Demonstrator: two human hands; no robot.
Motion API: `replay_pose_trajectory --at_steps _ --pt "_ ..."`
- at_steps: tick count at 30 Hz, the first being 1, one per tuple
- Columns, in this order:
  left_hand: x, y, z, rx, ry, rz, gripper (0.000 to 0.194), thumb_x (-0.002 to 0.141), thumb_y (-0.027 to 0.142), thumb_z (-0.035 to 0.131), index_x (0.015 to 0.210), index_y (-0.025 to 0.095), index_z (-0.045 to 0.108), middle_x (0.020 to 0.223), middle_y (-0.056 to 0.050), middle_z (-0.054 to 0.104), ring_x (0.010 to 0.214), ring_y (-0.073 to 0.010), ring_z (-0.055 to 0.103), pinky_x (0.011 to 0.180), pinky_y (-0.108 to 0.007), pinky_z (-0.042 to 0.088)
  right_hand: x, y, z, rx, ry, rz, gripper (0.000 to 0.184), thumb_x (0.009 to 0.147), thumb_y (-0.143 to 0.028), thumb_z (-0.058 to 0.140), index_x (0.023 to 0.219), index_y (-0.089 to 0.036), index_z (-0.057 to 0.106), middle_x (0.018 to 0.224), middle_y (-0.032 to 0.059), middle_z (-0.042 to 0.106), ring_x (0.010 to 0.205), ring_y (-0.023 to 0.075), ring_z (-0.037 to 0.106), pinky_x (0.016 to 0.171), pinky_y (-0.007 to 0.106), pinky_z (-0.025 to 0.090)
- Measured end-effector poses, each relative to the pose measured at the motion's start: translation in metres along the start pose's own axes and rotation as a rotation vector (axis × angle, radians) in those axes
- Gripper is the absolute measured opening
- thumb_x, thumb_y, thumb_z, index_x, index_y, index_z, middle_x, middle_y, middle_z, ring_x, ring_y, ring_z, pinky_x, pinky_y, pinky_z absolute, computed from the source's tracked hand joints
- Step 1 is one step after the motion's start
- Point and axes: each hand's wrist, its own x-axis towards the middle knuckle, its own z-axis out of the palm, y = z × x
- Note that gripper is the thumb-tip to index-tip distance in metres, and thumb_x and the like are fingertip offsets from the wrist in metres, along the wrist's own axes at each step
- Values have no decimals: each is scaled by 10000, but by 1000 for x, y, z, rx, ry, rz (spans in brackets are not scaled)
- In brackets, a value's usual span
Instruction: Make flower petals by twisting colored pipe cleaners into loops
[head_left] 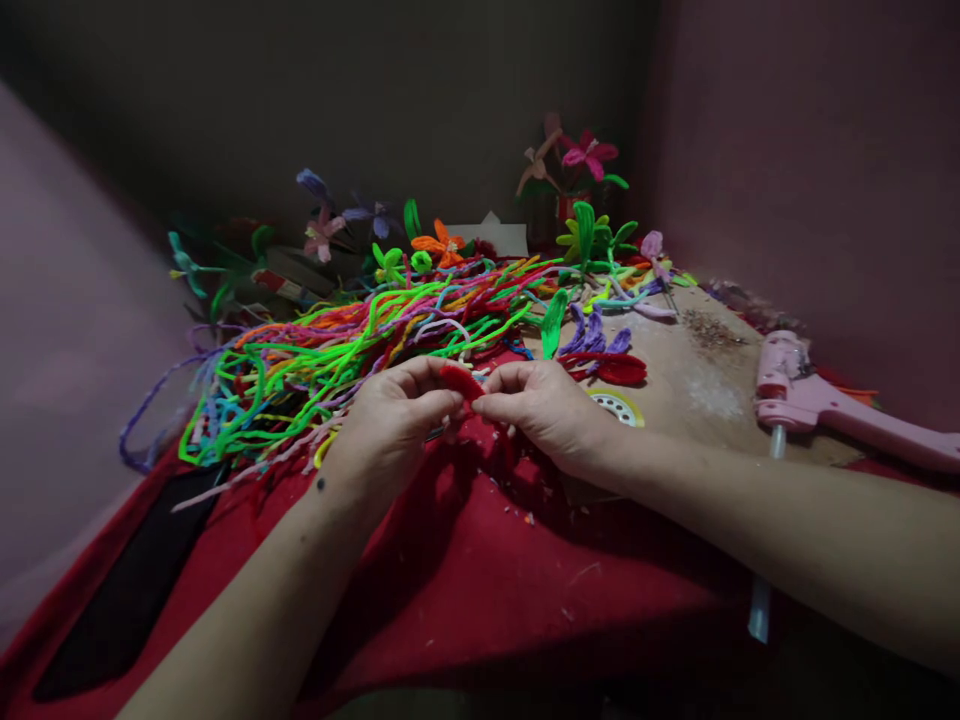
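A short red piece of pipe cleaner (pixel 460 381) is pinched between my two hands above the front of the table. My left hand (pixel 401 410) grips its left end with thumb and forefinger. At its right end, my right hand (pixel 544 405) has thumb and fingers pressed together on the same piece. Just behind my fingers lies a big heap of loose pipe cleaners (pixel 330 340) in green, orange, pink and other colours. Red petal loops (pixel 621 370), purple petal loops (pixel 592 330) and a green leaf (pixel 553 322) lie beyond my right hand.
A pink glue gun (pixel 795 385) with a clear glue stick stands at the right. A yellow-rimmed roll (pixel 619 408) sits by my right wrist. Finished pipe-cleaner flowers (pixel 439 243) line the back. A black strip (pixel 135 585) lies on the red cloth (pixel 480 600) at left.
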Motion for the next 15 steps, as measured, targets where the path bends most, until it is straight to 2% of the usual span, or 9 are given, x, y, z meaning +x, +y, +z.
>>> replay_pose_trajectory --at_steps 4,10,15 --pt "1 -3 0 -24 -18 -25 136 586 87 611 703 143 652 562 26 585 453 -62 474 457 -180 362 1 3 -1 -174 23 -102 102 686 -118 568 587 -139 552 550 -43 496 507 63 412 521 212 335" --pt "-1 -4 -1 -56 -15 -22 148 562 40 592 668 141 608 553 40 567 433 -45 464 428 -162 339 0 7 -1 -536 39 -349 128 729 -90 523 626 -139 582 598 -7 540 583 95 471 576 227 350" --pt "-1 0 -4 -59 -42 -92 142 523 52 601 633 140 584 494 50 545 389 -49 460 403 -161 347 -2 7 -1 -645 37 -432 132 744 -77 529 646 -143 586 642 9 576 619 106 498 607 233 356"
